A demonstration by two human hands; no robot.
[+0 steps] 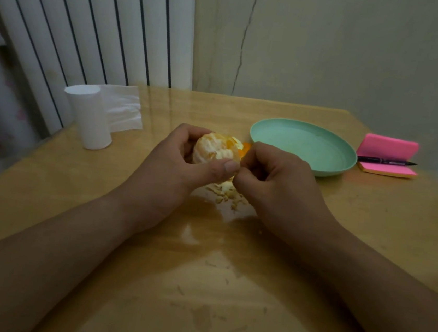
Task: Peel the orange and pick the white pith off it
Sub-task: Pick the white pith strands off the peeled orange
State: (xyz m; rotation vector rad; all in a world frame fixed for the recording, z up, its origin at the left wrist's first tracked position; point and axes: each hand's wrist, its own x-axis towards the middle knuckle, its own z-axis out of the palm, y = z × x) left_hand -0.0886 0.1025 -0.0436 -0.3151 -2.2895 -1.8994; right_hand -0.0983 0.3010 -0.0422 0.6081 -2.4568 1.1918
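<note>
Head view — orange (216, 147): mid-table, gripped in the left hand (185, 162).
Right hand (271, 177): fingers curled at the fruit's right side; what they pinch is hidden.
Technique: probably pull pith in thin strands without squeezing.
Surroundings: green plate (321, 166) far right, tissue roll (89, 118) far left; pith scraps (225, 194) beneath — nothing obstructs.

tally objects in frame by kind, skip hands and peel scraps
Orange: 1
Green plate: 1
Tissue roll: 1
Pen: 1
Pink sticky-note pad: 1 (looks folded open)
Total: 5
</note>
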